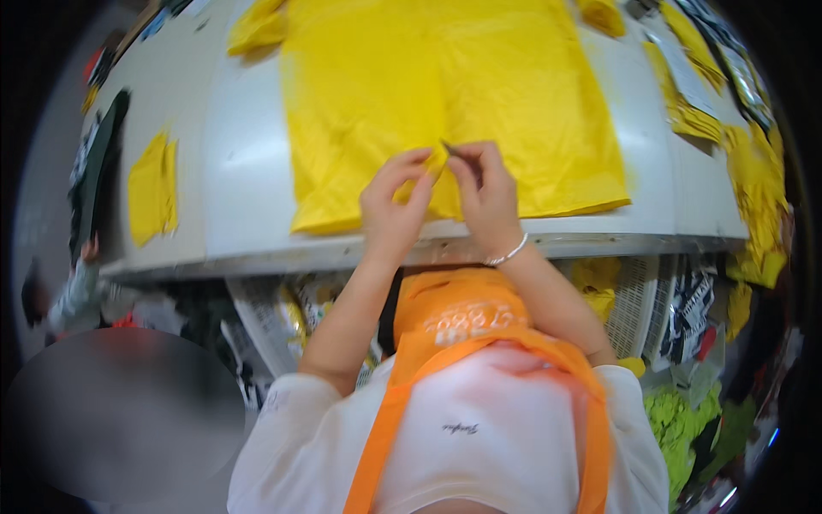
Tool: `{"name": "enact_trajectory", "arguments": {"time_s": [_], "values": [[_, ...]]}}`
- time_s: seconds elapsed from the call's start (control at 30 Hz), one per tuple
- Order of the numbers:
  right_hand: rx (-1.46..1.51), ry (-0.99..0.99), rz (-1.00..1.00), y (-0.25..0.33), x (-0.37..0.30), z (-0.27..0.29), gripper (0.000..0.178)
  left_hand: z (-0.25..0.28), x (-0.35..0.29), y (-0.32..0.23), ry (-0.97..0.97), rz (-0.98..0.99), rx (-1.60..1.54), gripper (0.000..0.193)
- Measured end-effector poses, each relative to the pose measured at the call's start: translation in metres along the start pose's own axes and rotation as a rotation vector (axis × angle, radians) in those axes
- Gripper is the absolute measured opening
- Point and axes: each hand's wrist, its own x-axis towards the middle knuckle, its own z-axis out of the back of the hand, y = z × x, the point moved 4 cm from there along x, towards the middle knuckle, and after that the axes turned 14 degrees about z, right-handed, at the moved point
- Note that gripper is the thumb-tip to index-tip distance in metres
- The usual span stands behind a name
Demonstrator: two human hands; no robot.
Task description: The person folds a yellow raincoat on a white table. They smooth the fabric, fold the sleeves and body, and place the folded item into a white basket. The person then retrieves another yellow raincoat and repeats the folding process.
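A large, glossy yellow garment (368, 103) lies spread flat on the pale work table (248, 154), its lower hem close to the table's near edge. Over the middle of that hem, my left hand (396, 199) pinches a small raised bit of the yellow fabric between thumb and fingertips. Right beside it, my right hand (490, 188) is closed around a small dark pointed tool (451, 150), its tip against the pinched fabric. Most of the tool is hidden by my fingers, so its exact kind does not show. A pale bracelet circles my right wrist.
Folded yellow cloth (152, 190) lies on the table at the left. More yellow pieces (685, 94) are stacked at the far right, some hanging over the edge. Below the table stand white crates (632, 308) of fabric. A person (73, 291) is at the left edge.
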Motion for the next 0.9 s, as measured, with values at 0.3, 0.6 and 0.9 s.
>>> {"name": "enact_trajectory", "arguments": {"time_s": [0.3,0.6,0.9], "values": [[-0.445,-0.32,-0.3,-0.109,-0.012,0.276,0.03,0.058,-0.091,0.132,0.466,0.489,1.148,0.023],[-1.008,-0.469,-0.608,-0.33,0.027,0.587,0.032,-0.165,0.046,0.015,0.141,-0.115,0.861,0.058],[-0.634,-0.492,-0.011,-0.346,0.131,0.583,0.021,-0.19,-0.059,0.071,0.478,0.053,1.173,0.066]]}}
